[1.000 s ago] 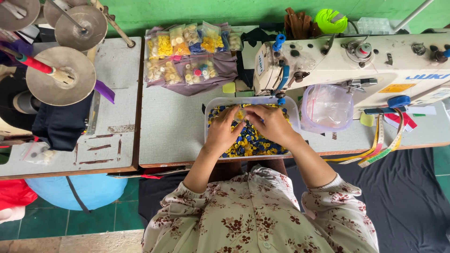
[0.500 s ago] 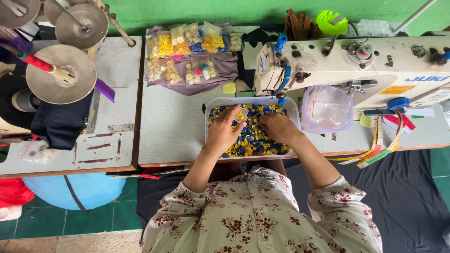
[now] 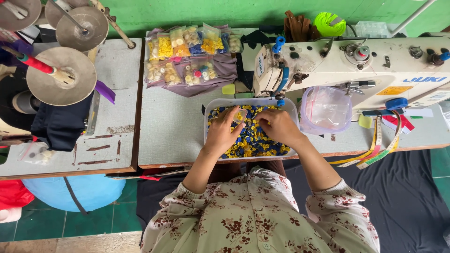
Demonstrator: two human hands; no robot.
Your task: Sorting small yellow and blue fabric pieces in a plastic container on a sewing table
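nearest the camera is the person's floral blouse (image 3: 253,220), with both forearms reaching forward over the edge of the grey surface (image 3: 173,131); the left hand (image 3: 222,133) and the right hand (image 3: 280,126) both rest inside a clear rectangular plastic tub (image 3: 208,105) filled with small blue and yellow buttons (image 3: 251,143), which sits on the surface right in front of the person, and the fingertips of the two hands meet over the middle of the tub around a small pale piece (image 3: 242,115); each grip is curled and pinching, but whether it is the left or the right that actually holds the piece, or both, cannot be told from here; just to the right of the tub stands a round clear plastic container (image 3: 326,112) with a crumpled clear bag inside, tucked under the arm of a cream sewing machine (image 3: 356,70), and further right a yellow measuring tape (image 3: 370,152) hangs over the edge of the surface; beyond the tub, toward the green wall, lie several small clear bags of buttons (image 3: 187,51) in yellow, white and mixed colours on a purple-grey cloth (image 3: 225,70); to the left, on a separate worn surface, stand round metal discs (image 3: 61,77) on a thread stand; at the far back sit a bright green roll (image 3: 329,22) and a bundle of brown strips (image 3: 294,26)
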